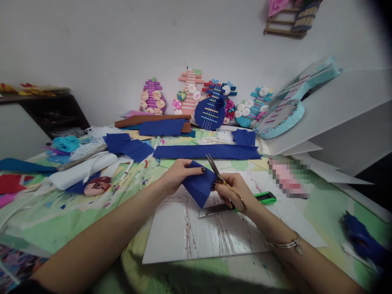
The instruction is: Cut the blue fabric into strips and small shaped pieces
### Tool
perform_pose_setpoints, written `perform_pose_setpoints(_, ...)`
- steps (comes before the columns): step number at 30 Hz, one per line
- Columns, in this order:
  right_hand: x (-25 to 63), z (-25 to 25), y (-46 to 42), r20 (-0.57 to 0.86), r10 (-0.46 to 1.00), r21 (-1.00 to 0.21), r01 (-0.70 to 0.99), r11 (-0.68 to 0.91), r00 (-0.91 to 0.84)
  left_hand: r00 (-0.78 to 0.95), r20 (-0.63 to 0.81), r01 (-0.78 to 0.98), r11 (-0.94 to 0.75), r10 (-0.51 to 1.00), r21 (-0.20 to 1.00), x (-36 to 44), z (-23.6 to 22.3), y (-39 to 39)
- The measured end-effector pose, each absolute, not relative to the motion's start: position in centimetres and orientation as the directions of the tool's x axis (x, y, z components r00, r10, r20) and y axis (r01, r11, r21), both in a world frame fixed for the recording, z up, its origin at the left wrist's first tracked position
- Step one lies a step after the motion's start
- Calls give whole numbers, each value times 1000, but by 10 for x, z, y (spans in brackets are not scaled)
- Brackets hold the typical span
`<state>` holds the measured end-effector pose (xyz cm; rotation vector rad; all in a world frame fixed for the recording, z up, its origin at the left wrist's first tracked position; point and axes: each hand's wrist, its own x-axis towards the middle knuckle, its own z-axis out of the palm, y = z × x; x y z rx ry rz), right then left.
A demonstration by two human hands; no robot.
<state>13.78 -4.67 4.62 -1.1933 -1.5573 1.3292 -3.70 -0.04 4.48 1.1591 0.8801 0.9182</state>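
Note:
A square of dark blue paper or fabric [199, 185] is pinched by my left hand [180, 175] at its upper left edge. My right hand [234, 190] is closed around gold-handled scissors [216, 167], whose blades point up and away. The fingertips of that hand also touch the right edge of the blue piece. Below both hands lies a white board [171, 237] covered in reddish scratch marks. On it, partly hidden under my right hand, rests a utility knife [266, 198] with a green handle and its blade out.
Behind my hands lies a long blue strip [208, 152]. More blue pieces [128, 146] are at the left, near a white glue gun [82, 169]. Decorated toy instruments [210, 110] lean against the wall. White sheets [337, 110] stand at the right, and a dark blue object [361, 237] lies at the right edge.

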Motion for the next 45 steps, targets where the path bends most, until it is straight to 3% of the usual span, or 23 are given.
perform_pose_setpoints(16, 143, 48, -47, 36, 957, -988, 137, 78, -287, 317, -54, -164, 111, 947, 980, -40, 44, 3)
perform_pose_setpoints(25, 158, 53, -37, -6, 974, -962, 268, 57, -229, 418, -47, -236, 158, 907, 959, -45, 49, 4)
perform_pose_setpoints(30, 166, 56, -35, -106, 934, -906, 420, 50, -340, 430, -28, -261, 154, 902, 953, -45, 52, 2)
perform_pose_setpoints(36, 159, 61, -44, -142, 892, -912, 406, 50, -428, 372, -72, -186, 151, 925, 971, -45, 52, 2)
perform_pose_setpoints(45, 154, 55, -47, -138, 914, -888, 456, 56, -381, 447, -50, -140, 125, 893, 982, -44, 50, 0)
